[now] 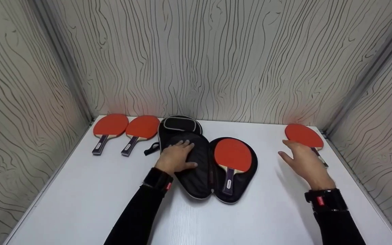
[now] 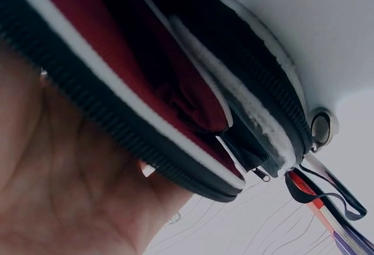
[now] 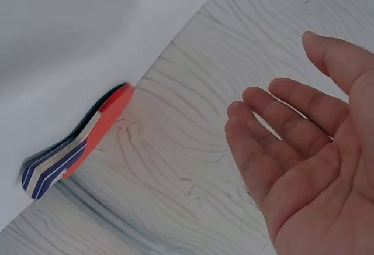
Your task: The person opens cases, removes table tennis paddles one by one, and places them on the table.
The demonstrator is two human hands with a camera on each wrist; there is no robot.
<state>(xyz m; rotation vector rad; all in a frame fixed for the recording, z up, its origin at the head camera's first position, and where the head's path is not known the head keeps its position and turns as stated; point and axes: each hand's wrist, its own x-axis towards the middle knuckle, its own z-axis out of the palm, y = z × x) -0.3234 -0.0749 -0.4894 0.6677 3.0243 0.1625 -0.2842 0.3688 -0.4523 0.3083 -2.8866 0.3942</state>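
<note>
Slightly left of centre in the head view, my left hand rests on the opened cover of a black paddle case, its fingers spread and its thumb held out. The left wrist view has the case's zippered edge close to the palm, with dark red lining inside; the fingertips are hidden there. A red table tennis paddle lies in the other half of the case, handle toward me. My right hand hovers with loose fingers, empty, over the handle of another red paddle at the right.
Two more red paddles, the far-left one and its neighbour, lie at the back left. The case's small pouch and strap are beside them. Wood-grain panels enclose the white table at the back and sides.
</note>
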